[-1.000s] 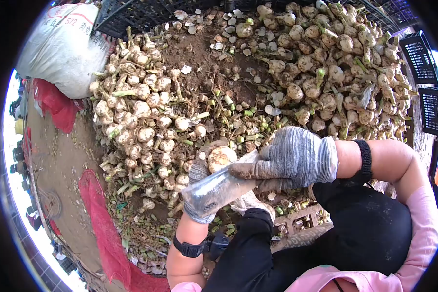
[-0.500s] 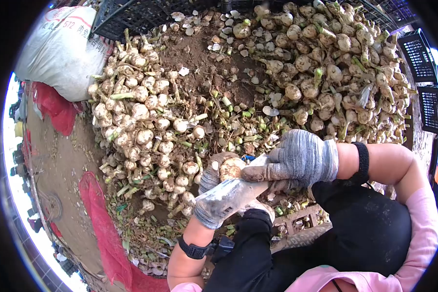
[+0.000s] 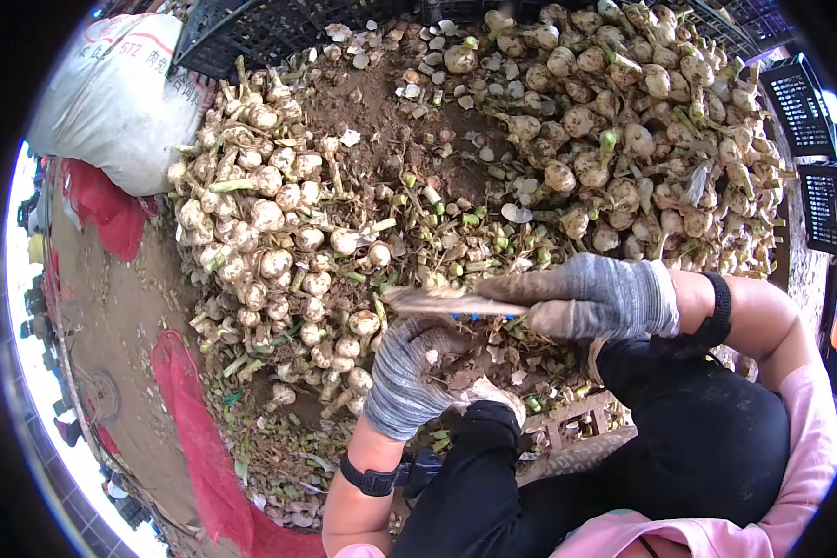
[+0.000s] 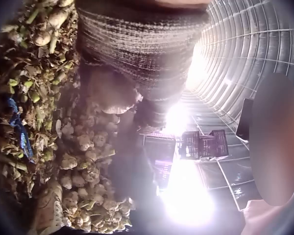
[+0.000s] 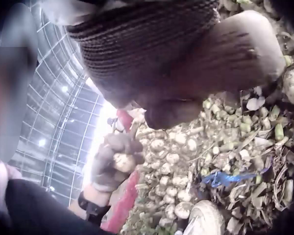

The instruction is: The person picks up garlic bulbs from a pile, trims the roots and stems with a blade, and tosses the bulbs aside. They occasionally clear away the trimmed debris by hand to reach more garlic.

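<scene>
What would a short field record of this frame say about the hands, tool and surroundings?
Left: grey knit-gloved left hand grips a pale, soil-stained garlic bulb.
Right: grey knit-gloved right hand holds a broad, muddy metal knife, blade beside the left hand.
Ground: heaps of pale garlic bulbs, cut green stem pieces on brown soil.
Edges: white woven sack, red mesh bag.

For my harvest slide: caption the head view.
Gloved right hand holds a knife; left hand grips a garlic bulb beside garlic heaps.
</scene>
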Tool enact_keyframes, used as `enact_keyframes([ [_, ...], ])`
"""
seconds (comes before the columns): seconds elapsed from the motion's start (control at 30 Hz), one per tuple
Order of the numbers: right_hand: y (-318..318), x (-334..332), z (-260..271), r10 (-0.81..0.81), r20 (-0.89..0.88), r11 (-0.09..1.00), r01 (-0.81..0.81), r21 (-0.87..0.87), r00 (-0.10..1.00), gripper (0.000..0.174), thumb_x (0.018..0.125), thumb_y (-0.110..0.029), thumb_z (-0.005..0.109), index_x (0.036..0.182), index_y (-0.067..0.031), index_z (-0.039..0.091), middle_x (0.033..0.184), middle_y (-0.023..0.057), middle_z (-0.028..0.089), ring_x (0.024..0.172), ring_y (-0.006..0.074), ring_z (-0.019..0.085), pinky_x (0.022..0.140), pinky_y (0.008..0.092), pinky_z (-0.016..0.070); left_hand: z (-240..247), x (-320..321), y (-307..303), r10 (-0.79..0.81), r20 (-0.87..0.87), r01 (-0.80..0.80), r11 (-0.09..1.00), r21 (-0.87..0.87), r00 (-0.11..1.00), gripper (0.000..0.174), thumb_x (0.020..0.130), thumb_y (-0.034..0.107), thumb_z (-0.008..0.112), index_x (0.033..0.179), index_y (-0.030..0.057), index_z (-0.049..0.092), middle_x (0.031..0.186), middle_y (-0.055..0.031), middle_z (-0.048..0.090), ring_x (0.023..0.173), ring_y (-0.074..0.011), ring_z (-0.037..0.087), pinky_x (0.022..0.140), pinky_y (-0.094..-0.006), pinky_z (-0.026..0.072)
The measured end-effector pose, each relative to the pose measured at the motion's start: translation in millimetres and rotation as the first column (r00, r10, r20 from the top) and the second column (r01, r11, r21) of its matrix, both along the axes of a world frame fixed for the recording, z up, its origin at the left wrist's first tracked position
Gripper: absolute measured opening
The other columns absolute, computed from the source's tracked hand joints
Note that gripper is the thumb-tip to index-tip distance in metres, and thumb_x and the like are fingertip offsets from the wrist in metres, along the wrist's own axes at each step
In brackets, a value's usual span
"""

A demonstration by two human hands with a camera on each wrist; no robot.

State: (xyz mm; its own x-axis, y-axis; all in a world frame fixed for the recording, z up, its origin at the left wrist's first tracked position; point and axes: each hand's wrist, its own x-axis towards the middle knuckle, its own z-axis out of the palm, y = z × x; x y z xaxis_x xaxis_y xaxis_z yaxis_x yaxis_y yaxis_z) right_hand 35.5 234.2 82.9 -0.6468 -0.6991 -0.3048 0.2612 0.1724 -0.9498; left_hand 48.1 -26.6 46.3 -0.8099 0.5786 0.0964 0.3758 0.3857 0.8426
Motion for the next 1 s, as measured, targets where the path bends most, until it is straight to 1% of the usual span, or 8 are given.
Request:
enact_keyframes([
  [0.2, 42.4, -0.9, -39.8, -0.056, 0.354, 0.863, -0.133, 0.487, 0.933, 0.052, 0.095, -0.037, 0.049, 0.139, -0.0101, 0.040, 0.078, 0.0051, 0.058, 0.067, 0.0116, 0.054, 0.061, 0.0277, 0.0461, 2.1, -2.4, -29.7, 0.328, 0.078, -0.335, 0.935, 0.116, 0.941, 0.020, 0.075, 0.011, 0.073, 0.077, 0.0133, 0.054, 0.065, 0.0008, 0.056, 0.060, -0.0125, 0.054, 0.065, -0.0329, 0.0492],
  [0.3, 40.0, 18.5, -48.7, -0.151, 0.450, 0.882, -0.086, 0.463, 0.880, 0.053, 0.095, -0.039, 0.050, 0.140, -0.0130, 0.040, 0.069, 0.0002, 0.052, 0.058, 0.0084, 0.048, 0.053, 0.0250, 0.0415, -29.5, -12.0, -54.7, 0.638, 0.695, -0.860, 0.507, -0.055, 0.332, 0.013, 0.083, 0.011, 0.068, 0.093, 0.0095, 0.060, 0.074, -0.0006, 0.059, 0.066, -0.0100, 0.056, 0.065, -0.0263, 0.0515],
  [0.5, 22.3, 14.3, -50.5, -0.177, 0.401, 0.942, 0.037, 0.333, 0.899, 0.057, 0.094, -0.044, 0.049, 0.141, -0.0126, 0.039, 0.067, 0.0006, 0.052, 0.058, 0.0095, 0.050, 0.051, 0.0262, 0.0435, 6.6, -46.6, 9.3, 0.161, 0.607, -0.408, 0.864, 0.295, 0.778, 0.067, 0.076, 0.009, 0.074, 0.134, 0.0087, 0.040, 0.106, -0.0071, 0.055, 0.084, -0.0172, 0.060, 0.070, -0.0302, 0.0573],
  [0.57, 25.1, 16.9, -50.6, -0.199, 0.230, 0.928, 0.108, 0.355, 0.953, 0.057, 0.094, -0.046, 0.049, 0.141, -0.0157, 0.038, 0.070, 0.0015, 0.053, 0.058, 0.0097, 0.049, 0.052, 0.0259, 0.0425, -15.8, -73.4, 6.2, 0.431, 0.733, -0.565, 0.821, -0.077, 0.526, 0.062, 0.074, 0.007, 0.076, 0.128, 0.0062, 0.045, 0.101, -0.0074, 0.055, 0.082, -0.0175, 0.059, 0.067, -0.0299, 0.0572],
  [0.63, 28.1, 15.1, -47.6, -0.177, 0.421, 0.930, 0.011, 0.368, 0.890, 0.057, 0.094, -0.047, 0.049, 0.141, -0.0172, 0.039, 0.072, 0.0021, 0.053, 0.059, 0.0100, 0.049, 0.053, 0.0259, 0.0420, -117.2, -102.5, -23.0, 0.162, 0.950, -0.938, 0.184, -0.295, -0.267, 0.039, 0.081, 0.026, 0.071, 0.110, 0.0055, 0.055, 0.095, -0.0065, 0.053, 0.077, -0.0158, 0.054, 0.059, -0.0277, 0.0488],
  [0.8, 18.8, 21.7, -79.4, -0.090, 0.014, 0.947, 0.081, 0.312, 0.996, 0.055, 0.095, -0.042, 0.047, 0.141, -0.0132, 0.037, 0.081, 0.0076, 0.063, 0.070, 0.0170, 0.062, 0.062, 0.0319, 0.0485, -237.3, -85.6, -64.3, 0.748, 0.560, -0.639, 0.632, -0.438, 0.357, 0.039, 0.085, 0.035, 0.063, 0.108, 0.0050, 0.054, 0.090, -0.0063, 0.054, 0.074, -0.0161, 0.047, 0.061, -0.0298, 0.0455],
  [0.9, 13.9, 10.9, -49.7, -0.004, -0.235, 0.948, 0.079, 0.308, 0.972, 0.052, 0.095, -0.039, 0.047, 0.139, -0.0131, 0.039, 0.098, 0.0165, 0.066, 0.085, 0.0296, 0.066, 0.071, 0.0378, 0.0509, -164.7, -73.7, -49.4, 0.157, 0.987, -0.863, 0.491, -0.118, -0.045, 0.038, 0.087, 0.033, 0.061, 0.110, 0.0040, 0.054, 0.096, -0.0079, 0.056, 0.083, -0.0196, 0.052, 0.068, -0.0341, 0.0482],
  [1.0, 0.6, 1.7, -22.2, 0.190, -0.366, 0.873, 0.013, 0.487, 0.911, 0.049, 0.092, -0.036, 0.051, 0.135, -0.0140, 0.044, 0.089, 0.0197, 0.064, 0.076, 0.0362, 0.064, 0.067, 0.0408, 0.0523, -103.5, -44.6, -31.2, 0.331, 0.883, -0.724, 0.689, 0.015, 0.333, 0.036, 0.086, 0.033, 0.060, 0.110, 0.0061, 0.055, 0.098, -0.0072, 0.058, 0.088, -0.0207, 0.054, 0.075, -0.0362, 0.0485],
])
